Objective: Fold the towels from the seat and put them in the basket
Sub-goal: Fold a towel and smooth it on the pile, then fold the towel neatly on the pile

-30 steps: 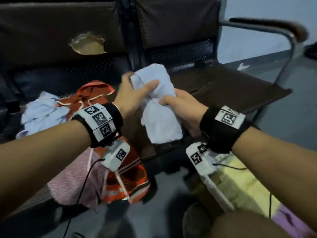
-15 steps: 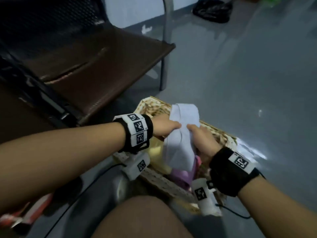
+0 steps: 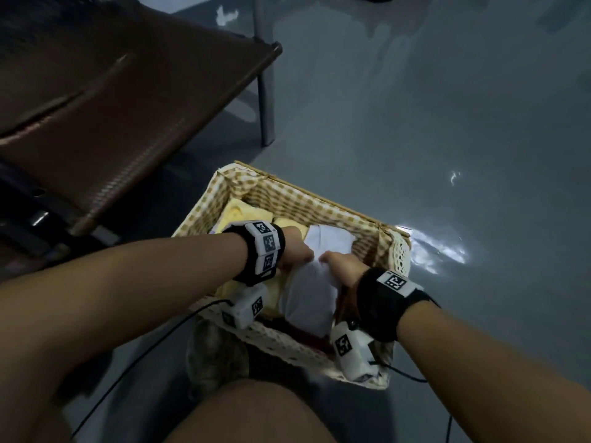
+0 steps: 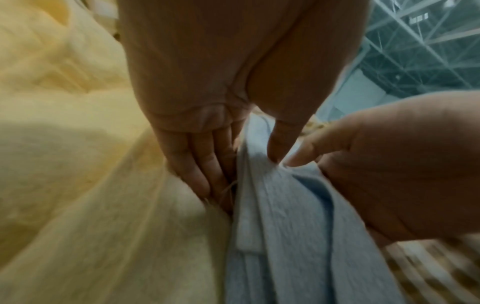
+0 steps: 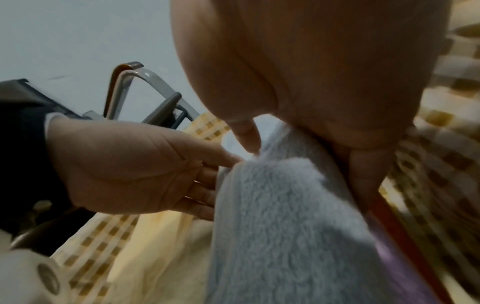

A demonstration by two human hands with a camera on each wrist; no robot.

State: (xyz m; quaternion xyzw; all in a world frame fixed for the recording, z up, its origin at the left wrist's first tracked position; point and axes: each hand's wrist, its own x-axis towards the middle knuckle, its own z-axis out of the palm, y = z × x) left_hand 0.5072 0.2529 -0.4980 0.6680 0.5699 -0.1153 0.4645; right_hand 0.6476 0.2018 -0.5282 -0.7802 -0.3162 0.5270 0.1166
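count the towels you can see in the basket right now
3 clearly: a yellow towel on the left side of the basket, a pale blue towel held by both hands mid-basket, and a purple one beside it. A red edge suggests more underneath.

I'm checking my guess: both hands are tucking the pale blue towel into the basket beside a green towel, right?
Not quite. The towel beside it is yellow, not green, as the head view shows. Both hands, left and right, do hold the pale blue towel in the basket.

pale blue towel [image 3: 308,295]: folded, inside basket | basket [image 3: 323,207]: wicker, checked lining, on floor
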